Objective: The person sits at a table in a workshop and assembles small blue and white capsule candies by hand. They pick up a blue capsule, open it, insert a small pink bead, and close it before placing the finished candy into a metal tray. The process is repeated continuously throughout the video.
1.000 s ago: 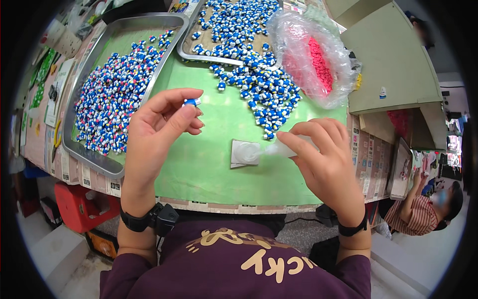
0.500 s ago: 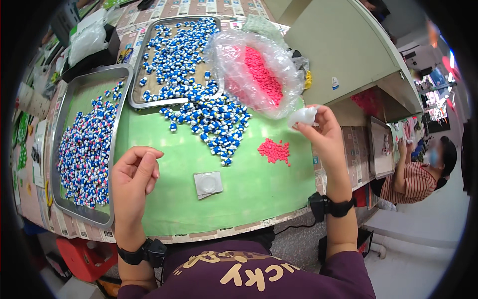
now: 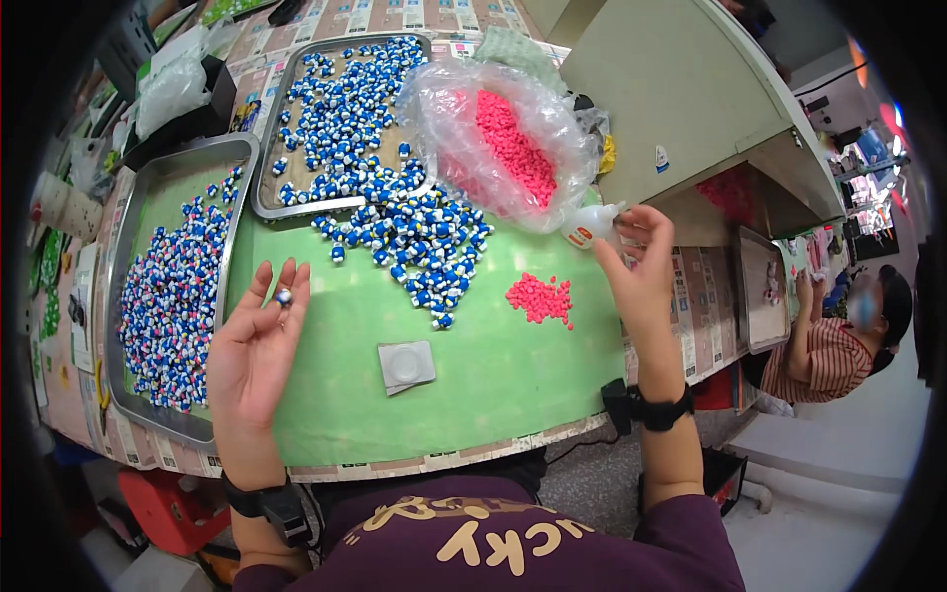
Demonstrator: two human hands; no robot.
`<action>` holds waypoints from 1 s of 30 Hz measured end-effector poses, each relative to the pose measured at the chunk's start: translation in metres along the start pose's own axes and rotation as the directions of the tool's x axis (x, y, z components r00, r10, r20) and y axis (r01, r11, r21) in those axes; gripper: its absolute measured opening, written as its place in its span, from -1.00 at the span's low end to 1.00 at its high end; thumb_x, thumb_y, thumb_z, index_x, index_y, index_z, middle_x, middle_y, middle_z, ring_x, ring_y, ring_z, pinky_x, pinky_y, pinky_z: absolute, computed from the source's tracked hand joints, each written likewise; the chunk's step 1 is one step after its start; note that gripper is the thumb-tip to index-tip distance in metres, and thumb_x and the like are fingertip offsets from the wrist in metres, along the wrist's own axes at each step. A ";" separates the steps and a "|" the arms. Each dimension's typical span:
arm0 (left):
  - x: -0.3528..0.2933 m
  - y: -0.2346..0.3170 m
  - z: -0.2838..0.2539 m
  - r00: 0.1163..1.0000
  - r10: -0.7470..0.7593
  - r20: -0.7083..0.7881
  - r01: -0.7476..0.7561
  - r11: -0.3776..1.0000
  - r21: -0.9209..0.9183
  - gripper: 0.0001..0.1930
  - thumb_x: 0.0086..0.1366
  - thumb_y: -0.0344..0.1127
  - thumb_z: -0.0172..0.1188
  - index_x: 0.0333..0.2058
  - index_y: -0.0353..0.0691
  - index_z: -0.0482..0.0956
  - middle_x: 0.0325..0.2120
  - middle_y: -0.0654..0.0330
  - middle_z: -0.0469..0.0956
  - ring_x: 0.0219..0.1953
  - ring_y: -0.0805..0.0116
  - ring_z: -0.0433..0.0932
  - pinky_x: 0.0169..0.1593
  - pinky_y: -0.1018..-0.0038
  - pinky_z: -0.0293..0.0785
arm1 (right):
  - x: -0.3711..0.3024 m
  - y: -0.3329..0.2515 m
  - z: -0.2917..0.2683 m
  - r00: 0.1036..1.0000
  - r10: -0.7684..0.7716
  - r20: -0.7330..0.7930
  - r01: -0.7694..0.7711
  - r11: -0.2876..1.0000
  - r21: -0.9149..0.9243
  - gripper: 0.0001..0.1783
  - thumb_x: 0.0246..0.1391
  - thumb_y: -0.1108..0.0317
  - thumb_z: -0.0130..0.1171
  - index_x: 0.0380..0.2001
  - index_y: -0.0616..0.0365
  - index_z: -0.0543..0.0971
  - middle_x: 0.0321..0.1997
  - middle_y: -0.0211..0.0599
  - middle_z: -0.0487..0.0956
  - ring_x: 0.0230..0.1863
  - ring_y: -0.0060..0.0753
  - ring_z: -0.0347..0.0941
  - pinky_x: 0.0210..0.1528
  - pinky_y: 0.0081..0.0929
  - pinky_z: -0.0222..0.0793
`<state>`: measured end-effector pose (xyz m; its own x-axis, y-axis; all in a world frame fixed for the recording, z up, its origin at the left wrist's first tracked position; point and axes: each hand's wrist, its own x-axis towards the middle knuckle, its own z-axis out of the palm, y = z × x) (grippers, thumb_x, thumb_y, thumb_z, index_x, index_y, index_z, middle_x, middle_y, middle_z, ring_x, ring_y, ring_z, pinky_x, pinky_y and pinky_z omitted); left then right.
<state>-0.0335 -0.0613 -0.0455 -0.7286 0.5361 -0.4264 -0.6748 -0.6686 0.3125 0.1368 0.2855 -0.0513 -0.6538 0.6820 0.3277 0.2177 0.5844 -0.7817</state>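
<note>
My left hand [image 3: 252,350] is raised palm-up over the green mat [image 3: 493,375], pinching one small blue-and-white piece [image 3: 283,295] at its fingertips. My right hand [image 3: 636,271] is lifted at the mat's right edge and holds a small white squeeze bottle [image 3: 587,229] with its tip pointing left. A loose heap of blue-and-white pieces [image 3: 419,247] lies on the mat between my hands. A small pile of pink bits [image 3: 540,296] sits just left of my right hand. A small clear square packet [image 3: 405,366] lies near the front.
Two metal trays hold more blue-and-white pieces, one at the left [image 3: 133,296] and one at the back [image 3: 266,148]. A clear plastic bag of pink bits [image 3: 503,148] lies behind the heap. A grey cabinet [image 3: 681,109] stands at right. Another person [image 3: 838,340] sits far right.
My right hand has lifted the white bottle up and rightward, away from the mat's middle. My left hand dropped back and opened palm-up with one piece. The view shifted right.
</note>
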 end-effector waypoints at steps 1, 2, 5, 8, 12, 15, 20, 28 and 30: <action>0.000 -0.001 0.000 0.999 0.038 0.008 -0.038 0.999 0.011 -0.63 0.24 -0.69 -0.07 0.04 -0.43 0.28 0.10 -0.16 0.24 0.26 -0.01 0.21 0.35 0.24 0.21 | -0.005 -0.004 -0.003 0.999 -0.053 -0.002 0.053 0.997 -0.051 -0.62 -0.04 0.51 0.27 -0.14 0.25 0.38 -0.18 -0.28 0.51 -0.13 -0.43 0.47 -0.12 -0.51 0.39; 0.000 -0.003 -0.001 0.998 0.060 0.036 -0.062 0.996 0.064 -0.63 0.25 -0.69 -0.07 0.06 -0.44 0.28 0.11 -0.17 0.25 0.24 0.03 0.25 0.32 0.29 0.26 | -0.011 -0.008 -0.008 0.995 -0.102 0.000 0.101 0.989 -0.105 -0.65 -0.03 0.52 0.26 -0.17 0.25 0.38 -0.21 -0.28 0.51 -0.15 -0.43 0.47 -0.14 -0.51 0.39; 0.000 -0.005 -0.001 0.987 0.123 0.108 -0.147 0.957 0.250 -0.63 0.29 -0.65 -0.06 0.09 -0.45 0.29 0.11 -0.17 0.32 0.16 0.14 0.39 0.22 0.42 0.41 | -0.015 -0.020 -0.001 0.938 -0.127 0.323 0.153 0.987 -0.057 -0.84 -0.01 0.63 0.12 -0.34 0.21 0.42 -0.41 -0.26 0.48 -0.32 -0.37 0.50 -0.26 -0.47 0.39; -0.006 -0.015 0.012 0.973 0.162 0.163 -0.221 0.855 0.469 -0.63 0.34 -0.56 -0.03 0.11 -0.42 0.32 0.04 -0.11 0.43 0.01 0.27 0.53 0.09 0.49 0.50 | -0.017 -0.025 0.007 0.882 -0.070 0.467 0.147 0.980 -0.132 -0.85 -0.06 0.65 0.09 -0.41 0.20 0.41 -0.45 -0.14 0.45 -0.37 -0.11 0.47 -0.33 -0.33 0.36; -0.012 -0.020 0.019 0.976 0.087 0.202 -0.196 0.762 0.617 -0.62 0.38 -0.43 0.01 0.14 -0.34 0.34 -0.03 -0.02 0.51 -0.11 0.34 0.59 -0.05 0.54 0.53 | -0.017 -0.017 0.013 0.856 -0.148 0.496 0.281 0.937 -0.206 -0.85 -0.11 0.64 0.12 -0.44 0.21 0.39 -0.45 -0.09 0.45 -0.38 0.03 0.42 -0.32 -0.23 0.33; -0.014 -0.018 0.018 0.972 0.023 0.233 -0.171 0.751 0.638 -0.60 0.40 -0.36 0.01 0.18 -0.29 0.30 -0.03 -0.02 0.51 -0.15 0.34 0.61 -0.10 0.54 0.54 | -0.017 -0.016 0.013 0.859 -0.126 0.497 0.274 0.932 -0.236 -0.85 -0.10 0.65 0.11 -0.45 0.22 0.39 -0.48 -0.11 0.45 -0.39 0.01 0.43 -0.34 -0.25 0.33; -0.018 -0.021 0.022 0.957 0.040 0.287 -0.238 0.672 0.701 -0.73 0.41 -0.37 -0.03 0.02 -0.35 0.33 -0.08 -0.08 0.52 -0.21 0.29 0.63 -0.19 0.54 0.57 | -0.013 -0.020 0.018 0.866 -0.139 0.480 0.276 0.934 -0.229 -0.83 -0.09 0.67 0.10 -0.44 0.22 0.37 -0.47 -0.11 0.45 -0.42 -0.02 0.43 -0.38 -0.30 0.34; -0.022 -0.032 0.026 0.910 0.079 0.408 -0.378 0.562 0.736 -0.85 0.32 -0.52 0.06 -0.15 -0.36 0.50 -0.19 0.07 0.53 -0.22 0.39 0.58 -0.19 0.53 0.55 | -0.014 -0.079 0.021 0.882 -0.237 0.408 0.131 0.954 0.271 -0.80 0.01 0.70 0.09 -0.47 0.19 0.32 -0.43 -0.28 0.48 -0.37 -0.40 0.44 -0.29 -0.48 0.37; -0.025 -0.035 0.033 0.897 0.029 0.442 -0.380 0.562 0.734 -0.86 0.29 -0.56 0.09 -0.19 -0.37 0.55 -0.22 0.13 0.51 -0.23 0.43 0.57 -0.20 0.56 0.55 | -0.024 -0.106 0.024 0.862 -0.288 0.417 0.035 0.855 0.517 -0.76 0.01 0.71 0.12 -0.46 0.15 0.32 -0.40 -0.30 0.50 -0.32 -0.49 0.43 -0.25 -0.51 0.37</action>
<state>0.0041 -0.0342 -0.0177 -0.7247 0.6891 0.0020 -0.1887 -0.2012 0.9612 0.1124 0.1963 0.0113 -0.9285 0.2364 0.2863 -0.2118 0.2961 -0.9314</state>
